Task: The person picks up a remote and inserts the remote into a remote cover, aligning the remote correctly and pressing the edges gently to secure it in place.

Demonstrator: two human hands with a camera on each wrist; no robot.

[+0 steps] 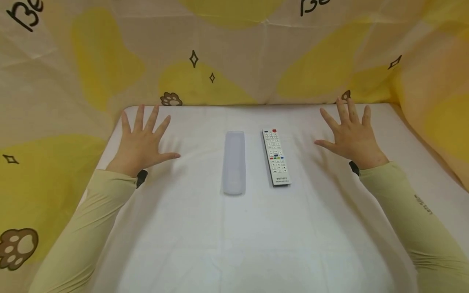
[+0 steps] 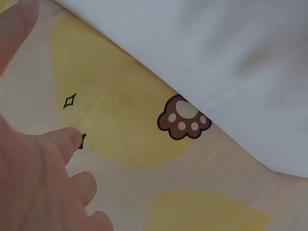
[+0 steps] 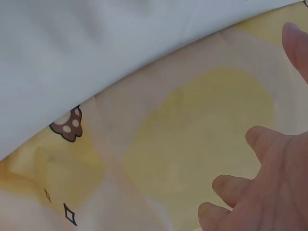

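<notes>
A white remote control (image 1: 276, 156) with coloured buttons lies lengthwise on the white table (image 1: 234, 236), just right of centre. Beside it on the left lies a translucent pale sleeve-like cover (image 1: 234, 162), about the same length. My left hand (image 1: 141, 140) is spread flat, palm down, at the table's left side, well apart from the cover. Over the right side my right hand (image 1: 349, 132) is spread the same way, clear of the remote. Both hands hold nothing. The wrist views show only fingers (image 2: 72, 139), (image 3: 262, 139) against the cloth.
A yellow and beige cloth (image 1: 234, 49) with paw prints and diamond marks hangs behind and along both sides of the table. The table's far edge (image 1: 234, 106) runs just beyond my fingertips.
</notes>
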